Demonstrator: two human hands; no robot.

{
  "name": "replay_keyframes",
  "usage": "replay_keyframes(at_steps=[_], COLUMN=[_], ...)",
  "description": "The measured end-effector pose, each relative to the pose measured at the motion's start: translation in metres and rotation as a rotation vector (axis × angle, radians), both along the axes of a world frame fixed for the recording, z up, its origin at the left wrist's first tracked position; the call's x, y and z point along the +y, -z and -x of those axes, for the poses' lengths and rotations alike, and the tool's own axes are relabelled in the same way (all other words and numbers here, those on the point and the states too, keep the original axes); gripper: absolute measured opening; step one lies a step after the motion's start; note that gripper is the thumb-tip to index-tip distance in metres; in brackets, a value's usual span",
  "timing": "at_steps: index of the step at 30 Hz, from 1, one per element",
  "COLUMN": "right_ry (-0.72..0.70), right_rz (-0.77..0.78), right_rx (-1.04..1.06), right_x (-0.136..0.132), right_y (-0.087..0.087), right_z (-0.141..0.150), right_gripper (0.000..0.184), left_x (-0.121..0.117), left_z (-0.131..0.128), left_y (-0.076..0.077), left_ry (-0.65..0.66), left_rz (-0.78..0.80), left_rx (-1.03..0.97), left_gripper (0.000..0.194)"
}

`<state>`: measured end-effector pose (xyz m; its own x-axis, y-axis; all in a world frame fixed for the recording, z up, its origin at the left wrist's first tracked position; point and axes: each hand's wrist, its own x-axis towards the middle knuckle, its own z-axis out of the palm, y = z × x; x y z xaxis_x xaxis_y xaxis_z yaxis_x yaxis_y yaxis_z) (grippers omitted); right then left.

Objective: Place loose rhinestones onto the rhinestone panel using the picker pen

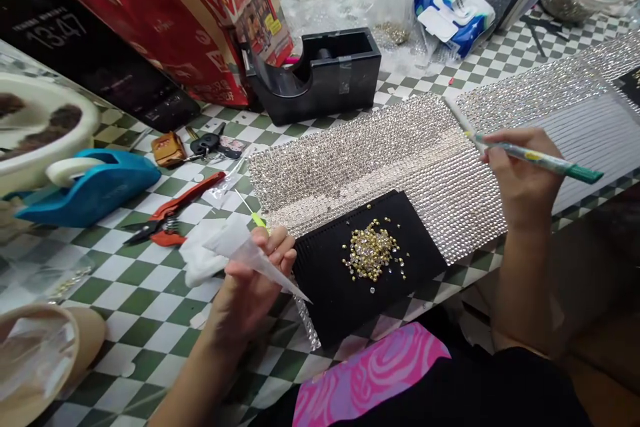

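My left hand (pixel 265 260) is closed around a translucent white cone-shaped bag (pixel 253 259), its narrow tip pointing down over the left part of a black tray (pixel 330 300). On that tray lies a loose heap of gold-backed rhinestones (pixel 370 250), with a few scattered around it. My right hand (pixel 525 177) grips a slim pen-like tool (pixel 537 159) with a green end; its pale tip is over the rhinestone sheet (pixel 360 153). That sheet is covered in rows of stones, with a paler band running across it. Whether the tip touches the sheet I cannot tell.
Left of the tray lie red-handled pliers (pixel 175 210), keys (pixel 207 142) and a blue tape dispenser (pixel 95 187). Behind stand a black tape dispenser (pixel 320 77), a red paper bag (pixel 200 20), a phone (pixel 90 53) and a tissue pack (pixel 453 13). A paper tub (pixel 87 340) sits front left.
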<state>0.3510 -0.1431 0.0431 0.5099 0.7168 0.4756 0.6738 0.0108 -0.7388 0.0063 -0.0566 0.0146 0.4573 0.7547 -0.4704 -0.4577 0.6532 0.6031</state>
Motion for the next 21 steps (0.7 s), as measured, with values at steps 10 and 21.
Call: replay_keyframes(at_steps=[10, 21], right_ry=[-0.211, -0.594], right_rz=[0.028, 0.208], right_rx=[0.123, 0.111], right_x=[-0.018, 0.026], right_y=[0.013, 0.000], right_z=[0.075, 0.100], right_gripper=[0.016, 0.019], left_x=[0.005, -0.008], left_z=[-0.004, -0.009], left_y=[-0.001, -0.009], left_ry=[-0.067, -0.007], left_rz=[-0.045, 0.133], left_rx=[-0.002, -0.241], left_gripper=[0.062, 0.049])
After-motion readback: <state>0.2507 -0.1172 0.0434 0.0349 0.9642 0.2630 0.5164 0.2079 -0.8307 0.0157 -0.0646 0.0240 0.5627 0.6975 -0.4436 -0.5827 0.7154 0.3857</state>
